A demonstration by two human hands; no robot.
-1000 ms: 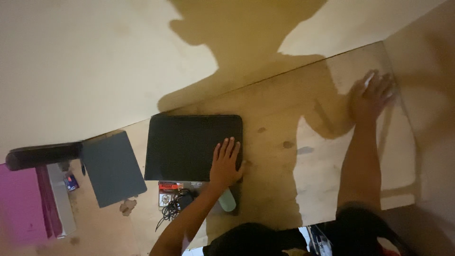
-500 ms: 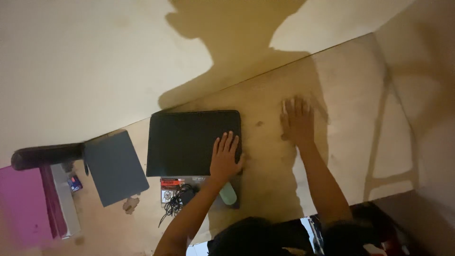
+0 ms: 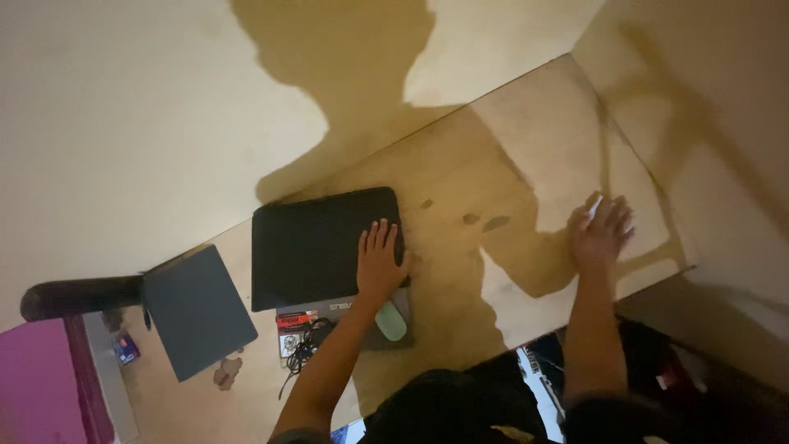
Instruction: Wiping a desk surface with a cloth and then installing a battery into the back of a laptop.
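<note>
Two hands (image 3: 380, 265), one black sleeve (image 3: 316, 242), one grey laptop (image 3: 345, 316), one green mouse (image 3: 391, 321), one dark tablet (image 3: 197, 311).

A tan wooden counter (image 3: 460, 271) with darker brown blotches carries a matte black sleeve (image 3: 316, 247), plain and without pattern. Just below the sleeve lies a dark grey laptop (image 3: 345, 316) bearing a red, white and black sticker (image 3: 289, 327), a pale mint-green mouse (image 3: 391, 321) and tangled black cables (image 3: 302, 349). Left of the sleeve sits a slate-grey folder (image 3: 197, 311). Far left of the sleeve, a magenta surface (image 3: 37, 382). Something white (image 3: 593, 205) shows under the right hand (image 3: 602, 232).
</note>
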